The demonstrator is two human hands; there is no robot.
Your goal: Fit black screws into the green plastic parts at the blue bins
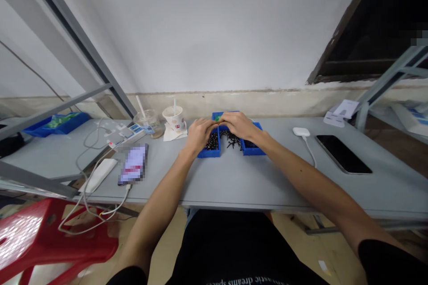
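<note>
My left hand [199, 132] and my right hand [240, 124] meet over several blue trays, fingertips pinched together. What they hold between them is too small and covered to make out. Below my left hand, the left blue tray [210, 155] contains many small dark, shiny pieces [212, 142]. Under my right wrist is the right blue tray [254, 152], with dark contents partly hidden. Thin black pieces like screws or pins [233, 141] lie in a loose heap between these trays. Behind my fingers, a third blue tray [214, 114] shows a bit of green [217, 119].
Left on the grey table [220, 182] are a paper cup [174, 120], a plastic cup [152, 124], a power strip [129, 136] and a charging phone [133, 164]. Rightward lie a white earbud case [301, 132] and a dark phone [343, 154]. A red stool [50, 236] stands lower left.
</note>
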